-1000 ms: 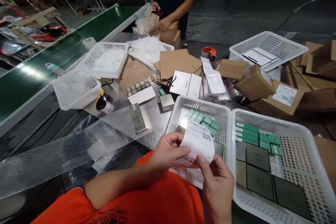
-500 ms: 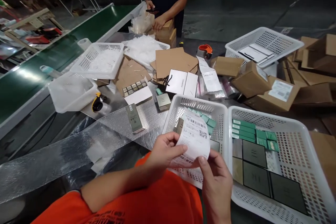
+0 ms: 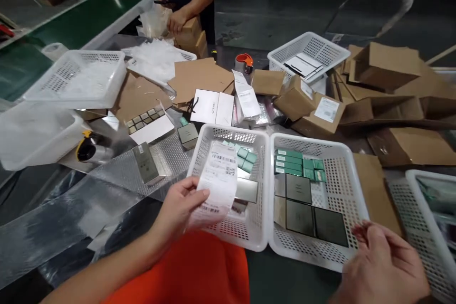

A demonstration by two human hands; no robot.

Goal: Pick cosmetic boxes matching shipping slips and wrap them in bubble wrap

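Left hand [image 3: 178, 209] is pinching with the thumb [image 3: 198, 197] on top, its bare forearm [image 3: 117, 263] angling down and left behind that grip. Right hand [image 3: 386, 263] is hovering well apart, right of and lower than the left's grip, fingers curling in near the thumb, tips blurring.

Table [image 3: 227, 54] was crowded: two white baskets [image 3: 231, 136] side by side up front, bubble wrap [image 3: 103, 185] spread left, yellow-black tape dispenser [image 3: 87, 150] just past it, orange one [image 3: 245, 61] further back, cartons [image 3: 307, 121] heaped right.

Right hand [image 3: 388, 262] blurred, paper slip's [image 3: 218, 183] fine print illegible, far-right basket [image 3: 414, 189] cut off
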